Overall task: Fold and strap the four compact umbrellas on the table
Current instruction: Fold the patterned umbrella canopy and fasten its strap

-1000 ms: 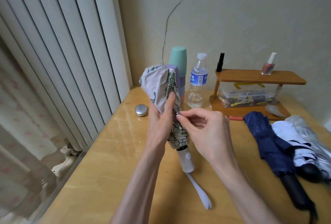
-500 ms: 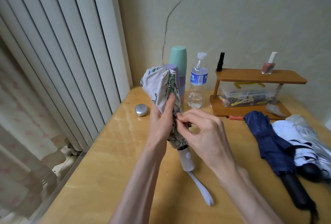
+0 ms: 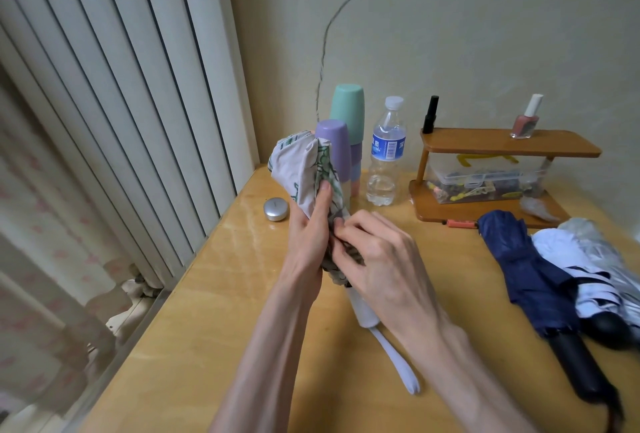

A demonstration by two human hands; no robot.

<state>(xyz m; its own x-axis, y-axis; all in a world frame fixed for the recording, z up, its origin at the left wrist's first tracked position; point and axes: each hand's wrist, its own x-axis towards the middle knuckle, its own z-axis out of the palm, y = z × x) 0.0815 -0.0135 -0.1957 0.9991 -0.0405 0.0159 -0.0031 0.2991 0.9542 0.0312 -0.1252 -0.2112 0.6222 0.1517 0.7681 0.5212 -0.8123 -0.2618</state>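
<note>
A pale umbrella with a green print (image 3: pixel 302 169) stands nearly upright above the wooden table (image 3: pixel 214 311), its white handle (image 3: pixel 363 311) and wrist loop pointing down toward me. My left hand (image 3: pixel 310 235) grips its bunched canopy from the left. My right hand (image 3: pixel 377 259) pinches the fabric near the middle, fingertips pressed against the folds. On the right lie a navy umbrella (image 3: pixel 519 266) with a black handle, a white umbrella (image 3: pixel 571 259) and a silver-grey umbrella (image 3: pixel 602 252), all loosely gathered.
Behind the held umbrella stand a purple tumbler (image 3: pixel 334 148), a mint tumbler (image 3: pixel 348 110) and a water bottle (image 3: pixel 386 155). A small silver tin (image 3: pixel 276 209) sits at the left. A wooden two-tier shelf (image 3: pixel 509 142) holds nail polish and a clear box.
My right hand has moved down and closer against the canopy, its fingers now curled into the folds. The left hand keeps its grip and the umbrella stays almost still.
</note>
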